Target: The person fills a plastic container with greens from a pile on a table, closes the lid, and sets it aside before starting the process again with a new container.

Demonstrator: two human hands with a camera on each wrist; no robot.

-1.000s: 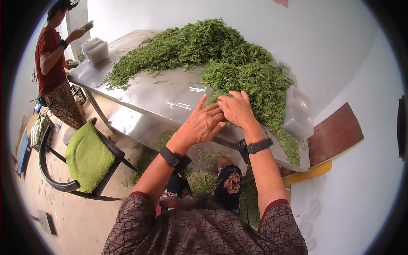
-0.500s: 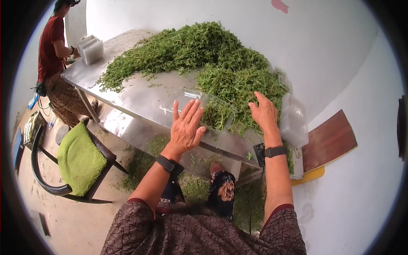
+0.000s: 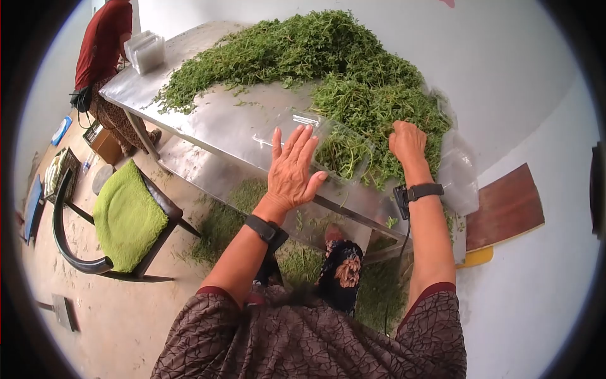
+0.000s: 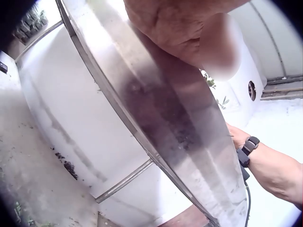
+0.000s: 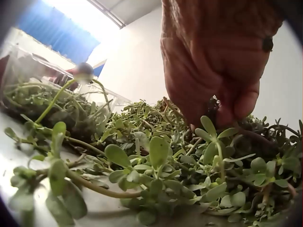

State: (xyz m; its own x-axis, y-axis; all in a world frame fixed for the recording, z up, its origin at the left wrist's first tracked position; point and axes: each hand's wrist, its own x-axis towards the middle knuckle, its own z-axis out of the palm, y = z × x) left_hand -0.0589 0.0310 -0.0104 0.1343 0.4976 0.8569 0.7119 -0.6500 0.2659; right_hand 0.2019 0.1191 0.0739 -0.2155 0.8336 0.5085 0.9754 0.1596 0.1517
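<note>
In the head view a heap of purslane (image 3: pixel 372 101), with small paddle-shaped leaves and thick stems, covers the far side of the metal table. My right hand (image 3: pixel 410 148) reaches into its near right part. In the right wrist view its fingers curl down and pinch stems among the leaves (image 5: pixel 158 153). A clear plastic box (image 3: pixel 366 165) holding purslane stands near the table's front edge, its lid (image 3: pixel 268 140) folded out to the left. Beside the box, my left hand (image 3: pixel 291 170) is held flat with fingers straight and thumb apart, overlapping the lid in this view.
Stacked clear boxes (image 3: pixel 459 174) stand at the table's right end, others (image 3: pixel 145 52) at the far left corner. Another person (image 3: pixel 104 47) bends there. A chair with a green cover (image 3: pixel 129 218) is on the left. A brown board (image 3: pixel 508 205) leans at right.
The hands were together over the box; they have parted. My right hand has moved right into the heap and its fingers have curled. The other person has bent forward.
</note>
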